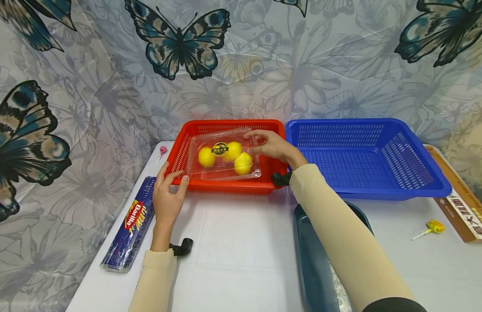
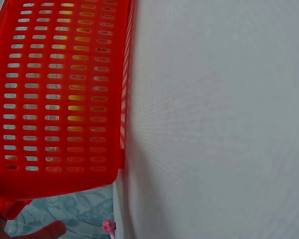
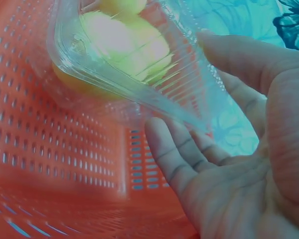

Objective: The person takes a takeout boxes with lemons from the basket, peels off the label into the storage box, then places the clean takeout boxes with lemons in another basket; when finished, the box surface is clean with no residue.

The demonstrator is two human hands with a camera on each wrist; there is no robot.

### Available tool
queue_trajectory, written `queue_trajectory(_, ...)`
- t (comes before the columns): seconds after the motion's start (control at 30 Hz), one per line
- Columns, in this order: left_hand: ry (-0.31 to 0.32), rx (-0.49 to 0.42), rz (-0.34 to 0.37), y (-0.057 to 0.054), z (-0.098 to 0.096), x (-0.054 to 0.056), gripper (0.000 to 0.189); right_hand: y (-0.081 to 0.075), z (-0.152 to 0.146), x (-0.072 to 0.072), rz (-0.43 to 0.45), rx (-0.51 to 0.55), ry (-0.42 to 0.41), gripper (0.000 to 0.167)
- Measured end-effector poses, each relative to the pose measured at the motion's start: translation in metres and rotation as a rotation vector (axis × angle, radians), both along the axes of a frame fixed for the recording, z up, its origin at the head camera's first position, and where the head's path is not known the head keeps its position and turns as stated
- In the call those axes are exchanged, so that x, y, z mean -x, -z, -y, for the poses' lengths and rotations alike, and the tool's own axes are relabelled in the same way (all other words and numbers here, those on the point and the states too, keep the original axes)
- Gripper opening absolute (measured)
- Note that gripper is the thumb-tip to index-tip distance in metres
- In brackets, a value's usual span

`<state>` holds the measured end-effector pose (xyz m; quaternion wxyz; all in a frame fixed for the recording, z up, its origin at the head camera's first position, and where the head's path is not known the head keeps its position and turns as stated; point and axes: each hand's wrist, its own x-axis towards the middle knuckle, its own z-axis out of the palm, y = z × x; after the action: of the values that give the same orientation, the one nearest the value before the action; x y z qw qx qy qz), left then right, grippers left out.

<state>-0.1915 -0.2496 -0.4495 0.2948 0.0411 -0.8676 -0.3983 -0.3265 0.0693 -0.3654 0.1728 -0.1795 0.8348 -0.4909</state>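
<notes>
A clear plastic clamshell box [image 1: 198,169] with yellow round fruits [image 1: 242,164] and a black-and-gold label lies tilted inside the red basket [image 1: 225,187]. My right hand [image 1: 270,145] grips the box by its right end. In the right wrist view, the thumb [image 3: 239,55] is at the box's edge and the other fingers [image 3: 164,142] reach beneath it. At the basket's front left corner, my left hand [image 1: 168,195] holds the rim, the thumb toward the front and the fingers along the left side. Only a bit of that hand shows in the left wrist view.
A blue basket [image 1: 342,173] stands right of the red one. My right forearm crosses a dark tray [image 1: 315,260]. A blue Barilla spaghetti pack [image 1: 131,225] and pink lollipop [image 1: 163,150] lie left; a yellow lollipop [image 1: 435,226] and brown box [image 1: 465,216] lie right.
</notes>
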Motion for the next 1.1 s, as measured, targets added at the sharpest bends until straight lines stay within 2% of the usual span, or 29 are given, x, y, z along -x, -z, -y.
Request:
queue_trajectory(0.3,-0.004,0.006,0.0,-0.0002,-0.0008,-0.0003,0.033,0.0037,0.0014,0.0025,-0.065,-0.003,0.022,0.041)
queue_trajectory(0.6,-0.006,0.01,-0.01,0.0004,0.0,0.0018,0.034,0.002,0.0002,0.0021,-0.018,0.007,-0.012,0.062)
queue_trajectory(1.1,-0.032,0.041,-0.065,-0.0015,-0.0011,0.0057,0.027,-0.0027,0.0,0.0008,-0.051,0.022,0.019,0.07)
